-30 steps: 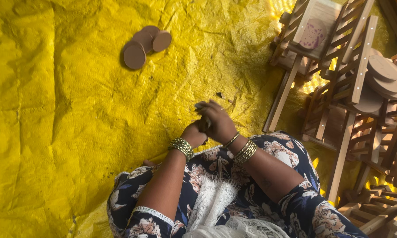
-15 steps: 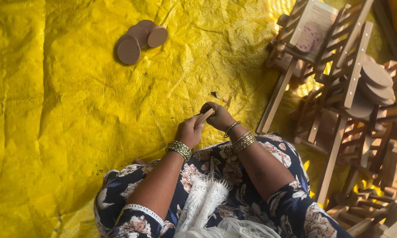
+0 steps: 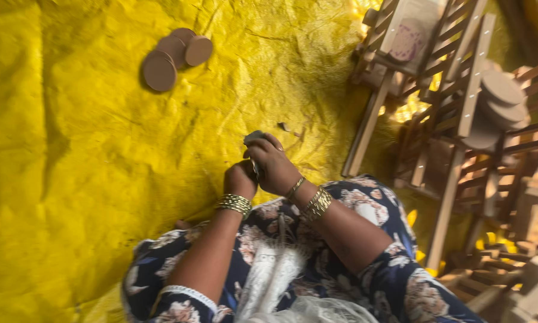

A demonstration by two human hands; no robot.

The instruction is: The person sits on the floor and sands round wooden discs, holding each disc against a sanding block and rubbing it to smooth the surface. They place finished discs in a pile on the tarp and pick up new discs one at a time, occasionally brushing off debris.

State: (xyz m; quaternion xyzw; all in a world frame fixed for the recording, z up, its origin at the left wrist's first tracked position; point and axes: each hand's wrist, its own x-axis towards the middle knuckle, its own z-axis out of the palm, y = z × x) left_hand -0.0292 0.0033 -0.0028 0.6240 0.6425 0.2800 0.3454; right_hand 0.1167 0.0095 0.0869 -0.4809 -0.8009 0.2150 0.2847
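My two hands meet above my lap over a yellow tarp. My right hand is closed around a small grey-brown lump of clay that pokes out above the fingers. My left hand is curled into a fist pressed against the right one; what it grips is hidden. Both wrists carry gold bangles. Three flat brown clay discs lie overlapping on the tarp far ahead to the left.
Wooden slatted racks stand at the right, with round clay discs stacked on them. A small dark scrap lies on the tarp just beyond my hands. My floral-print dress covers my knees below.
My hands have drawn closer to my lap and closed together; the left hand's fingers, spread before, are now curled against the right hand. The view has shifted slightly.
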